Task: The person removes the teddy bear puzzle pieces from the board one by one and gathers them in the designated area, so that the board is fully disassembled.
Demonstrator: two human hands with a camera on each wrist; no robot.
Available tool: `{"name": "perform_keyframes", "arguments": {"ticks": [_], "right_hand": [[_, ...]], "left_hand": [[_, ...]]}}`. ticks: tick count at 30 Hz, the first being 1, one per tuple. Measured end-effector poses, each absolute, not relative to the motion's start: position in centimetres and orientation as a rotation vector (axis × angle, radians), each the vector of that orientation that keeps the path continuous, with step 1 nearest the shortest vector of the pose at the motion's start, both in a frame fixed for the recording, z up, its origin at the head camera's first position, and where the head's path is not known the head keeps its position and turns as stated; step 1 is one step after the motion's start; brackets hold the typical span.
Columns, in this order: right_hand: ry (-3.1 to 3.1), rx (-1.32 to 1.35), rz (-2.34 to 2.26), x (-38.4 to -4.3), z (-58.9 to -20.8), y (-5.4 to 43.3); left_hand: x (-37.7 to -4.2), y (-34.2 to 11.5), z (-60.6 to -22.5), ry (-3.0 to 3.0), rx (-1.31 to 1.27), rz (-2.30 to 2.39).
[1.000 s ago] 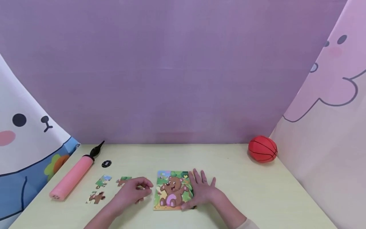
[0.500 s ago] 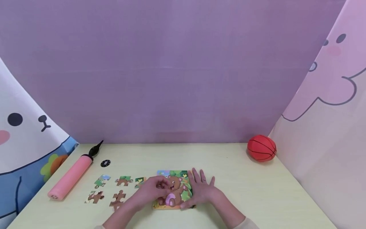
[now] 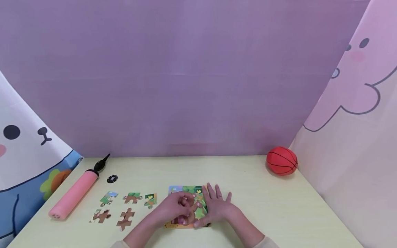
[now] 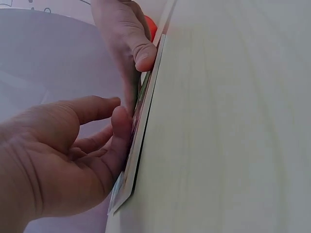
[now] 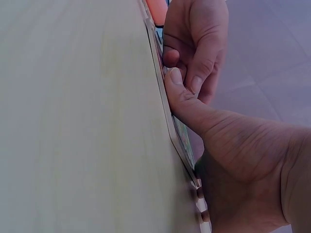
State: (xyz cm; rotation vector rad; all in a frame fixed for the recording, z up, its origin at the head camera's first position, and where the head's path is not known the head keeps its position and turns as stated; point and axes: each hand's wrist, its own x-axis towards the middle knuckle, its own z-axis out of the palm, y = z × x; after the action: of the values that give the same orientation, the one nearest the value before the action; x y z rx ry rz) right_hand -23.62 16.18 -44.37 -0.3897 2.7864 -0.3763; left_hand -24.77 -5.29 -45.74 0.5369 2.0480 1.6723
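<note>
A flat bear picture puzzle (image 3: 201,203) in a thin frame lies mid-table in the head view. My right hand (image 3: 217,206) rests along its right side with fingers spread and thumb on the lower right corner. Over the picture's left half is my left hand (image 3: 176,208), covering most of the bear. In the left wrist view my left hand (image 4: 63,155) has bent fingers, one digit touching the picture face and a gap between the thumb and a finger; no piece shows between them. The puzzle's edge (image 5: 167,111) stands out in the right wrist view, under my right thumb.
Several loose jigsaw pieces (image 3: 125,218) lie left of the puzzle. Beyond them are a black round chip (image 3: 112,179) and a pink hand pump (image 3: 74,194) with a black nozzle. A red toy basketball (image 3: 281,161) sits at the back right, near the side wall.
My left hand has moved right, from beside the puzzle to over its left half, uncovering loose pieces on the table. My right hand stays in place on the puzzle's right side.
</note>
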Motion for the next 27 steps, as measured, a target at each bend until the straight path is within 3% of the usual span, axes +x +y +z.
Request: {"name": "perform_keyframes", "arguments": {"ticks": [27], "right_hand": [[2.793,-0.388,-0.402,-24.23,-45.35,16.56]], "left_hand": [[-25.14,-4.59,-45.49,2.077,0.574,1.623]]}}
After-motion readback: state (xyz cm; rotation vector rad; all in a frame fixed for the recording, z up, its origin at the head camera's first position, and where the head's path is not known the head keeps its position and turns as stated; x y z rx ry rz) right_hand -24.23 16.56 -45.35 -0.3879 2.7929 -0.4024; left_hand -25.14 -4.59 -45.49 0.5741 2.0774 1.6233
